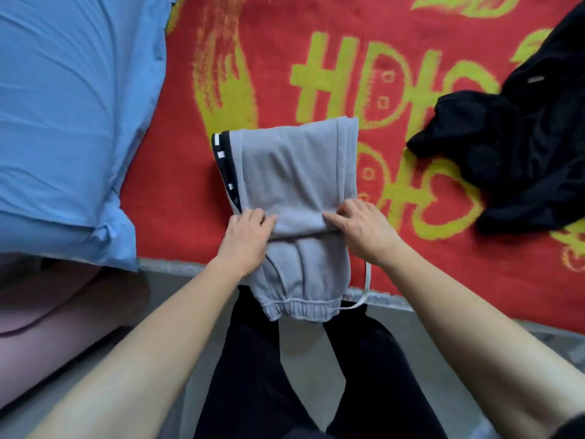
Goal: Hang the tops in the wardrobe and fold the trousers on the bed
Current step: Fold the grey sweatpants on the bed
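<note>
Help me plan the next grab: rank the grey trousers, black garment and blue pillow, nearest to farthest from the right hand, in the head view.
1. grey trousers: centre, held by the right hand.
2. black garment: off to its right, apart.
3. blue pillow: far left, across the trousers.

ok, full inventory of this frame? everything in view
trousers: one, grey with a black-and-white side stripe, part-folded on the blanket, cuffs over the near edge
drawstring: one, white, trailing at the trousers' right side
garment: one, black, crumpled on the blanket, right
blanket: one, red with yellow pattern, covering the bed
pillow: one, blue, left
cushion: one, pink, lower left, below the pillow
legs: two, in black, bottom centre
left hand: fingers pinching the fold's left end
right hand: fingers pinching its right end
</note>
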Demonstrator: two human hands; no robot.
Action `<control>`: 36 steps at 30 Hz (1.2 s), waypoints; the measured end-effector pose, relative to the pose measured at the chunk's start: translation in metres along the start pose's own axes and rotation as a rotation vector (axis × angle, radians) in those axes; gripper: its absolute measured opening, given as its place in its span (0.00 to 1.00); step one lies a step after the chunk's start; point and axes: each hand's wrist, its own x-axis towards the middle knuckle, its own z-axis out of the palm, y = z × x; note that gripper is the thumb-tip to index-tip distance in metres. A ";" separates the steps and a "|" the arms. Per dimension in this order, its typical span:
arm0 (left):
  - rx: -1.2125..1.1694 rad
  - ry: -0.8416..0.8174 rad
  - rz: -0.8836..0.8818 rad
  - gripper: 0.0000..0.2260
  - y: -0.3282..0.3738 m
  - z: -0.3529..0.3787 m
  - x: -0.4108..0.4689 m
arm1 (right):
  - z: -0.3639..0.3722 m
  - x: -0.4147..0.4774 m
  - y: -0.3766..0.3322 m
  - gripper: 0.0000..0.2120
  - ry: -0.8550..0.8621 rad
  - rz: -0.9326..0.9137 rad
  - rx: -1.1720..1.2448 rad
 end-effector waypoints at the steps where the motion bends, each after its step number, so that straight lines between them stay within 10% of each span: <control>1: -0.039 -0.033 -0.004 0.25 0.000 0.003 -0.001 | 0.003 -0.002 -0.002 0.28 -0.044 0.019 0.014; 9: -0.032 0.339 0.009 0.27 -0.020 -0.024 0.024 | -0.024 0.022 0.005 0.25 0.305 0.085 0.096; 15: 0.102 -0.006 -0.107 0.56 -0.059 -0.031 0.075 | -0.027 0.071 0.013 0.59 -0.011 0.137 -0.090; 27: 0.069 0.008 -0.185 0.59 -0.053 -0.017 0.096 | -0.011 0.084 0.004 0.62 -0.020 0.277 -0.016; 32: -0.384 0.267 -0.503 0.53 -0.022 0.015 0.030 | 0.024 0.030 -0.014 0.54 0.084 0.590 0.316; 36: -0.810 0.165 -0.869 0.59 0.023 0.063 -0.023 | 0.068 -0.027 -0.029 0.53 0.024 0.828 0.588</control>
